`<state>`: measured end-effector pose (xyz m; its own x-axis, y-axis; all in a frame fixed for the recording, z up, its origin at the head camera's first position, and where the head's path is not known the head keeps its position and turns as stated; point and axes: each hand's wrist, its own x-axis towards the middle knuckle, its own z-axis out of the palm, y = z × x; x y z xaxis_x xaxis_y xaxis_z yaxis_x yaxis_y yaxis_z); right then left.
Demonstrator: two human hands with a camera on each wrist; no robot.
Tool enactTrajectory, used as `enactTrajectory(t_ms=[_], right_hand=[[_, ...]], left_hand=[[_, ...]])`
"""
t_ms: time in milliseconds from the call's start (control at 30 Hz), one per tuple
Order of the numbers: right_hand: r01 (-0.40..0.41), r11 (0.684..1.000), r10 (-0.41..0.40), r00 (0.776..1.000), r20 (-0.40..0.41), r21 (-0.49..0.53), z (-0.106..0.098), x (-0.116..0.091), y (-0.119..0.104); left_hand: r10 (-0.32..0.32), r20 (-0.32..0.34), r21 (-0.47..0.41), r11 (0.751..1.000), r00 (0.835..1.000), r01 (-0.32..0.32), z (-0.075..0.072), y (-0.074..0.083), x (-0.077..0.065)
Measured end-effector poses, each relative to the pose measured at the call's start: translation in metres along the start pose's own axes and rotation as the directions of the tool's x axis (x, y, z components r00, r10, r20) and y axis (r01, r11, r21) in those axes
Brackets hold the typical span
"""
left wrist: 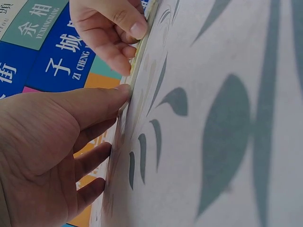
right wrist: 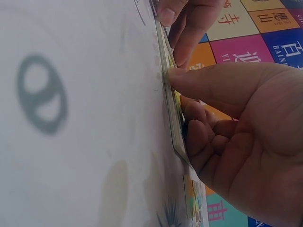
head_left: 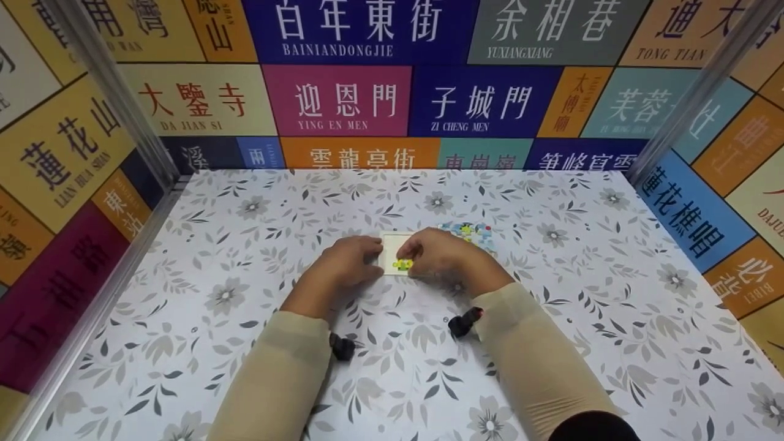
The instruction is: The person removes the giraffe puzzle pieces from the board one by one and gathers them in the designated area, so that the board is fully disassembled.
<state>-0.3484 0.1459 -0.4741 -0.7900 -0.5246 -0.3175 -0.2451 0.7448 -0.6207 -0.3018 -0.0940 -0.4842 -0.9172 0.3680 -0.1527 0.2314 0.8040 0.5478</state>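
Observation:
A small white puzzle tray with a raised rim lies flat on the patterned tabletop. My left hand steadies its left edge; in the left wrist view the thumb is fairly straight with its tip at the rim. Over the tray's right half, my right hand has curled fingers and pinches a yellow-green jigsaw piece low in the tray, near the front rim. In the right wrist view the right thumb reaches the tray's edge, and the curled fingers partly hide the yellow-green inside it.
Loose jigsaw pieces in blue, yellow and white lie behind the right hand, partly covered by it. Sign-printed panels wall the table at the back and sides. Black wrist cameras hang beneath both sleeves.

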Motion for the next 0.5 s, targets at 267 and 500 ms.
enactTrajectory(t_ms=[267, 500], right_hand=[[0.041, 0.999, -0.042, 0.999, 0.017, 0.016, 0.0012, 0.0012, 0.0011], [0.026, 0.999, -0.026, 1.000, 0.013, 0.039, 0.0024, -0.0002, 0.0006]], left_hand=[[0.003, -0.002, 0.005, 1.000, 1.000, -0.003, 0.0006, -0.0008, 0.0011], [-0.037, 0.004, -0.012, 0.999, 0.999, 0.037, 0.0013, -0.0005, 0.0027]])
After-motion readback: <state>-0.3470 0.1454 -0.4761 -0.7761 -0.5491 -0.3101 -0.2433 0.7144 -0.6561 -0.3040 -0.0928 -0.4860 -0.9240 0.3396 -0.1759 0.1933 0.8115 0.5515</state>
